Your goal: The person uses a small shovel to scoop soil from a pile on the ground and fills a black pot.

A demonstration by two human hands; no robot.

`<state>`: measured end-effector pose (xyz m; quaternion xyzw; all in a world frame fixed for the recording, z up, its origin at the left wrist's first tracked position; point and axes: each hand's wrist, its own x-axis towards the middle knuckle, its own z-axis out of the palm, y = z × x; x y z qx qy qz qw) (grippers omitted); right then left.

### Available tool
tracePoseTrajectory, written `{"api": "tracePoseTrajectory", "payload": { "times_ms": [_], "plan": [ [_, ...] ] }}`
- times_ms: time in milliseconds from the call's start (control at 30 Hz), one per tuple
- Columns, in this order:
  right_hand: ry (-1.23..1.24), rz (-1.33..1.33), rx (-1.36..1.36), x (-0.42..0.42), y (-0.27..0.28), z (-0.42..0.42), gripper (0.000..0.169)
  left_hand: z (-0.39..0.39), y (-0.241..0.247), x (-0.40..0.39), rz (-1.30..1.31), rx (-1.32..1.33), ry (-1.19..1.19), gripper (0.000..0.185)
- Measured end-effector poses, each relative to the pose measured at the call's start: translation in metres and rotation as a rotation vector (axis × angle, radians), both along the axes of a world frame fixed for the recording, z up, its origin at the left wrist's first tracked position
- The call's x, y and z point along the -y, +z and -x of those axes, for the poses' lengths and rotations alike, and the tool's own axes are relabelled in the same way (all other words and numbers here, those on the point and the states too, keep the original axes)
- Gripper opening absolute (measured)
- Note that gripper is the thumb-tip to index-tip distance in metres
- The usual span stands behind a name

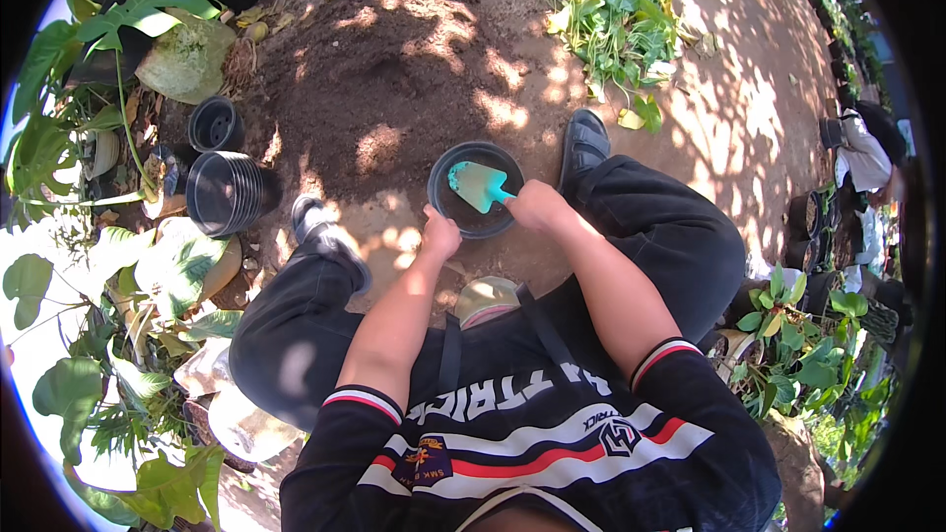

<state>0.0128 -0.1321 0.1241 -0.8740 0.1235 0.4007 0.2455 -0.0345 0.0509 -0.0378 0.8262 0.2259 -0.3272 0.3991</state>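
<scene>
Between my feet stands a round black plastic plant pot [437, 176], with some dark soil visible inside it. My left hand [441, 234] grips the near left part of its rim. In my right hand [539, 205] is the handle of a turquoise hand trowel [479, 185]. The trowel's blade, smudged with soil, lies over the mouth of the pot and hides part of its inside. Just beyond the pot spreads a heap of dark loose soil [355, 81].
Left of me are a stack of black plant pots [222, 192] and a single black pot [214, 124], near a large stone [188, 59] and leafy plants. Cut leafy vines [613, 22] lie on the ground ahead. At far right another person [865, 151] is partly visible.
</scene>
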Motion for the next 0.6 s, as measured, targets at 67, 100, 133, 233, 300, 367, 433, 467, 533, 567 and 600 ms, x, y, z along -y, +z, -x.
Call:
{"api": "tracePoseTrajectory", "payload": {
  "times_ms": [67,100,133,233,300,367,433,467,533,567,600],
  "plan": [
    [0.005,-0.028,0.012,0.004,0.002,-0.004,0.041,-0.001,0.001,0.0,0.058,-0.037,-0.005,0.062],
    [-0.042,-0.034,-0.01,0.007,0.003,-0.008,0.041,-0.001,0.007,0.0,0.083,-0.056,-0.009,0.062],
    [-0.089,-0.041,-0.031,0.01,0.003,-0.011,0.042,-0.001,0.008,0.0,0.09,-0.061,-0.007,0.062],
    [-0.221,-0.077,-0.12,0.013,-0.001,-0.011,0.039,0.0,0.006,0.001,0.141,-0.089,0.024,0.058],
    [-0.328,-0.14,-0.169,0.011,0.0,-0.008,0.037,-0.003,0.002,0.0,0.207,-0.123,0.082,0.053],
    [-0.343,-0.136,-0.157,0.014,0.01,-0.011,0.034,-0.001,0.0,0.003,0.241,-0.112,0.135,0.046],
    [-0.393,-0.16,-0.17,0.021,0.006,-0.009,0.033,-0.001,0.011,0.007,0.225,-0.103,0.14,0.041],
    [-0.429,-0.182,-0.185,0.026,-0.005,-0.007,0.034,-0.001,0.016,0.01,0.198,-0.096,0.125,0.039],
    [-0.457,-0.172,-0.23,0.024,-0.012,-0.005,0.033,0.001,0.018,0.017,0.186,-0.068,0.169,0.037],
    [-0.478,-0.199,-0.227,0.024,-0.014,-0.003,0.033,0.007,0.011,0.02,0.195,-0.052,0.219,0.038],
    [-0.499,-0.228,-0.225,0.022,-0.011,-0.004,0.033,0.01,0.012,0.024,0.202,-0.036,0.268,0.038]
  ]
}}
